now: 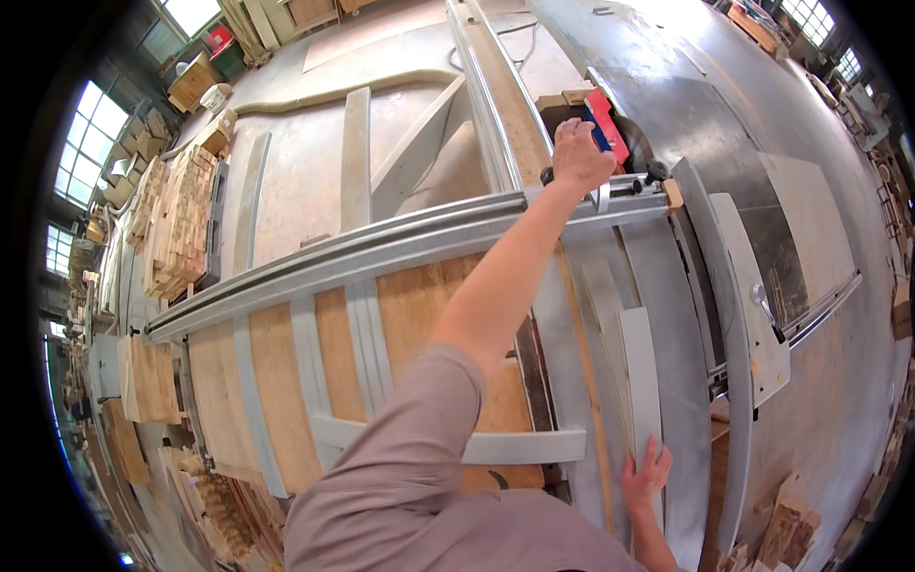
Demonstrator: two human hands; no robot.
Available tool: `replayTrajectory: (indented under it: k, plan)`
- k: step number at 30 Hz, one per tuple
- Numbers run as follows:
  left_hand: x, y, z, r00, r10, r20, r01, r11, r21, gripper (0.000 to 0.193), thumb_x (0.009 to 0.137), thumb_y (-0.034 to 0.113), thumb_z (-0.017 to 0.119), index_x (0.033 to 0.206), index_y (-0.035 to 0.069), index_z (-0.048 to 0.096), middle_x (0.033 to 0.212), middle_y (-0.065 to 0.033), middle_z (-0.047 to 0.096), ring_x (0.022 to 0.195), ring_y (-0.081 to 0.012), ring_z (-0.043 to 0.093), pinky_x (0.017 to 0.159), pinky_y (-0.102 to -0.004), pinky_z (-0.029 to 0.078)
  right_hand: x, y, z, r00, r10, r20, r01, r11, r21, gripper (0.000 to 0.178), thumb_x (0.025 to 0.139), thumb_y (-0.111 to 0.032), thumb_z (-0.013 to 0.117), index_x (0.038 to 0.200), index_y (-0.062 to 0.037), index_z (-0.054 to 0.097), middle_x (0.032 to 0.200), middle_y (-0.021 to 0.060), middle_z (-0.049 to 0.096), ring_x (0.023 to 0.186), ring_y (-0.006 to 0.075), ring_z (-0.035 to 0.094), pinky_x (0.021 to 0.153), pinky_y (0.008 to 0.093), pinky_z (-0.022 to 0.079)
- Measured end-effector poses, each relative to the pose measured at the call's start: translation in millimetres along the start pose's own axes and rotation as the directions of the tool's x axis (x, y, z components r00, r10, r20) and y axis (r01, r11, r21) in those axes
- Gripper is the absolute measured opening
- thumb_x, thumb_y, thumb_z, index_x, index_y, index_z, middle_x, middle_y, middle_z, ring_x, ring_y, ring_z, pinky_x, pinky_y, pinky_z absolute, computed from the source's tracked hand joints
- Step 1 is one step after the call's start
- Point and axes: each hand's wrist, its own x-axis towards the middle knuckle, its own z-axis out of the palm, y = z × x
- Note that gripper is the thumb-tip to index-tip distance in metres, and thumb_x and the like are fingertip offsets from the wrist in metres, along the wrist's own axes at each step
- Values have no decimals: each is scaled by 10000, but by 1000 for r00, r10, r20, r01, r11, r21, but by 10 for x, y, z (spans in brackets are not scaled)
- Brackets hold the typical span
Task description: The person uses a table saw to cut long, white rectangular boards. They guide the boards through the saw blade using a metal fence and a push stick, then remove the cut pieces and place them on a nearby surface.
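My left arm reaches far forward across a long metal rail (381, 250). At its end my left hand (581, 160) is closed, with fingers curled over a red and blue piece (604, 126) beside a round dark blade (633, 145). The palm side and part of the grip are hidden. Close to my body on the right, my right hand (648, 477) is open, fingers spread at the near end of a pale narrow board (640, 377). This board lies lengthwise on the grey metal saw table (675, 324). A second pale strip (600, 296) lies along its left side.
Right of the board stands an upright fence (717, 381) with a lever (762, 297). A pale crossbar (524, 447) sits on the frame at my left, with wooden panels (419, 305) beneath. Stacked wood (181, 219) stands farther left. Offcuts (789, 534) lie at the lower right.
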Motion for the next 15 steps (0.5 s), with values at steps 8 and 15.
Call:
replayTrajectory:
  k: [8,15]
  plan:
    - [-1410,204,-41,832,552,-57,-546,833,90,536,668,87,677,1200,31,646,1249,-181,571,1243,-390,521,1043,-493,456,-65,-86,-123,999,15,43,-14,1000,-25,765,794,-201,786,1491,-102,488,1302,282,508,1141,489,515,961,575,452]
    - [-963,-399,-528,829,558,34,-522,750,406,450,826,232,697,1252,92,662,1256,-174,585,1099,-355,595,924,-491,499,-48,-28,-91,999,24,25,-24,1000,-12,709,833,-211,778,1476,-104,500,1292,270,520,1127,472,524,944,565,459]
